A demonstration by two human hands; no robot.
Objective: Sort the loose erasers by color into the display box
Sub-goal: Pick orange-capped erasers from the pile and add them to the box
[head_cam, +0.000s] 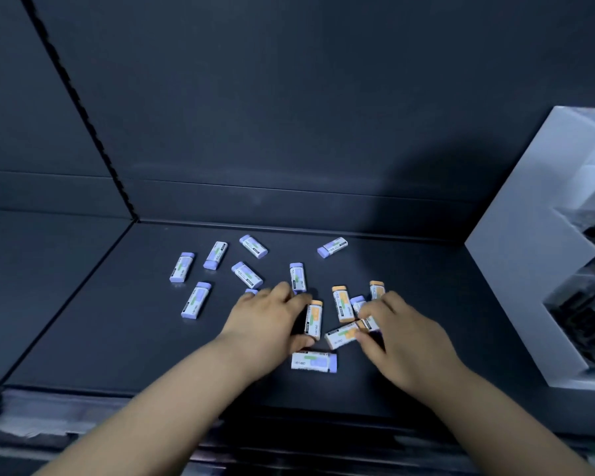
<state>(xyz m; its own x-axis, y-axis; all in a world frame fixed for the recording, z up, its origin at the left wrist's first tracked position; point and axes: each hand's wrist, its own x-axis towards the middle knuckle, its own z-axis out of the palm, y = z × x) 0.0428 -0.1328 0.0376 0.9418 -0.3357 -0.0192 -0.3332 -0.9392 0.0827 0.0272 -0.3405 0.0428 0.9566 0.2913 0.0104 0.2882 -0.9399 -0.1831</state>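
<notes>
Several loose erasers in white sleeves lie on a dark shelf; purple ones, like this purple eraser (195, 300), are spread to the left and back, orange ones cluster in the middle. My left hand (267, 321) reaches over the pile, its fingers and thumb around an upright orange eraser (314, 318). My right hand (397, 341) pinches a tilted orange eraser (342, 334) at its end; it covers part of another eraser. A purple eraser (313, 362) lies flat just below both hands. The white display box (516, 269) stands at the right edge.
The dark shelf (117, 321) has a back wall and a slotted upright post (79, 97) at the left. Dark items fill the display box compartments. The shelf's front edge runs below my forearms.
</notes>
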